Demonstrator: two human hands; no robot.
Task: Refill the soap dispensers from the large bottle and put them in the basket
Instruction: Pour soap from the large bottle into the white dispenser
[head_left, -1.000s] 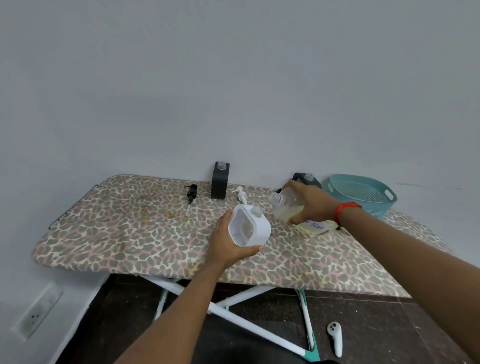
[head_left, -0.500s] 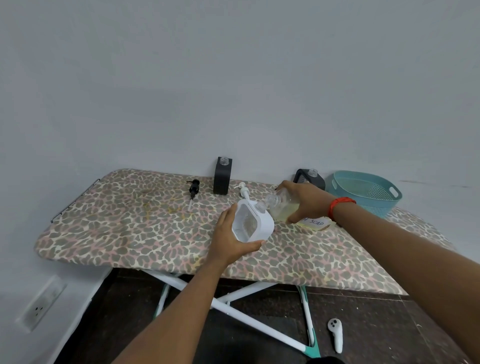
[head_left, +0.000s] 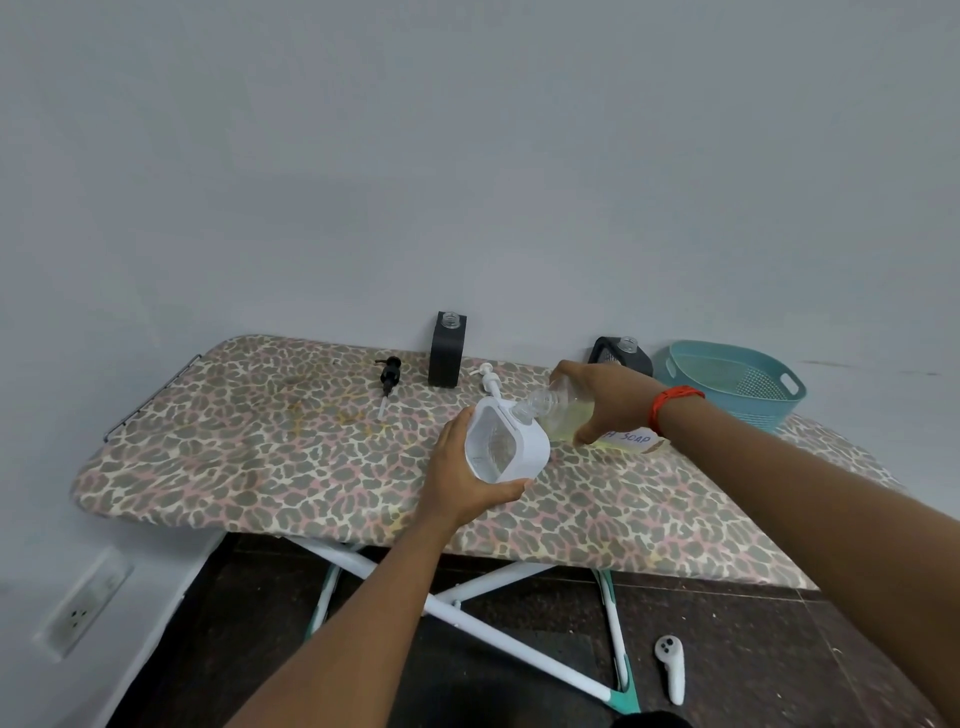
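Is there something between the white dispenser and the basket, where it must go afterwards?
Yes. The right hand, gripping the bottle, lies directly between the white dispenser and the basket. A black dispenser also stands just left of the basket, behind that hand.

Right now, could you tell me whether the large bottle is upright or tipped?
Tipped: the right hand holds the large bottle nearly sideways, mouth at the white dispenser.

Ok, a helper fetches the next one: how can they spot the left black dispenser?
Find the leopard-print ironing board, far edge by the wall. The black dispenser stands upright between a black pump and a white pump; the other black dispenser sits beside the teal basket.
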